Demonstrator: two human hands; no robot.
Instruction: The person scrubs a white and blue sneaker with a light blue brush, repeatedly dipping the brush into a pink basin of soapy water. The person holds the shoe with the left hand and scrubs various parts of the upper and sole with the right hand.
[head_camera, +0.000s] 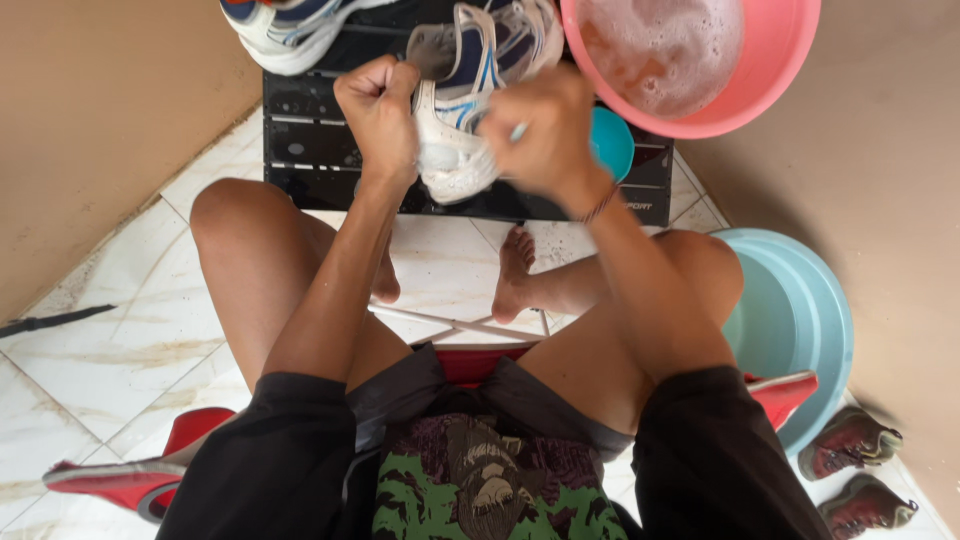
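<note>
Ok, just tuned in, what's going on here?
A seated person is scrubbing a white and blue sneaker on a black slatted stand. The left hand grips the shoe's heel; the right hand holds a blurred light-blue tool against it. A pink basin of soapy water sits alongside, a second sneaker behind.

You sit over a white marble-veined tile floor (120, 350) with tan walls (100, 120) left and right. A black slatted table (310, 150) stands beneath your fingers, under soft, even daylight.
</note>
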